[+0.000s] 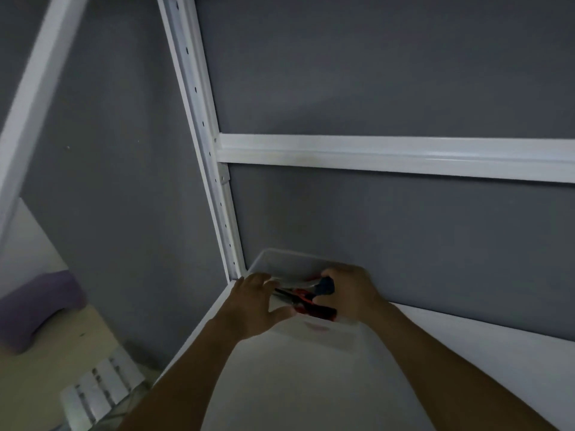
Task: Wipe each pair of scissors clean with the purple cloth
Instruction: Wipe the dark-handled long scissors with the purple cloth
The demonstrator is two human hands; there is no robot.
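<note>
A clear plastic bin (326,332) stands on a white shelf against the grey wall, and it holds scissors with red-and-black handles (306,301). My right hand (351,290) reaches into the bin and grips a pair with a dark blue handle (325,287). At the bin's left rim, my left hand (255,301) rests with its fingers spread and its thumb on the front edge. The purple cloth (40,303) lies folded far to the left on a wooden surface.
The white shelf (295,384) runs under both forearms. A white upright post (214,188) with holes and a white crossbar (389,155) frame the grey wall. A white slatted object (99,390) sits low at the left beside the wooden surface (46,368).
</note>
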